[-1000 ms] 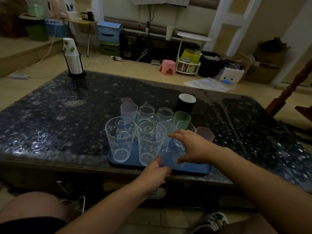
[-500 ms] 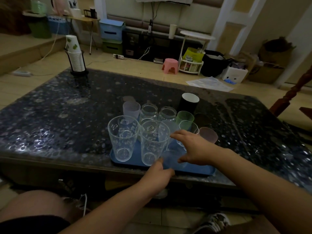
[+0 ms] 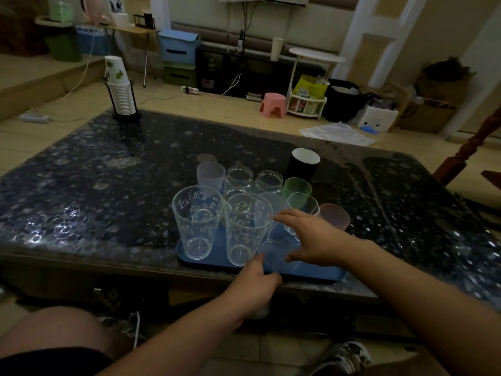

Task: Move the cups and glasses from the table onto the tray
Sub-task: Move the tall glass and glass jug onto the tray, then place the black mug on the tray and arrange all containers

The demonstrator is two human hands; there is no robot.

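Note:
A blue tray (image 3: 314,275) lies at the table's near edge. On it stand two tall clear printed glasses (image 3: 198,221) (image 3: 245,229), with two glass jars (image 3: 240,180), a frosted lilac cup (image 3: 211,176) and a green cup (image 3: 296,189) behind them. My right hand (image 3: 314,240) reaches over a small clear cup (image 3: 279,255) on the tray, fingers above it and thumb at its side. My left hand (image 3: 257,279) is at the tray's near rim, its thumb up against that cup's base and its fingers hidden. A black cup (image 3: 303,164) and a mauve cup (image 3: 336,217) stand by the tray's right side.
A rack of stacked paper cups (image 3: 122,96) stands at the far left corner of the dark speckled table (image 3: 95,185). My knees are below the near edge. A wooden chair (image 3: 466,156) is at the right, with floor clutter beyond the table.
My left hand has crept a little forward and up toward the small clear cup. My right hand stays over the same cup. The glasses on the tray have not moved.

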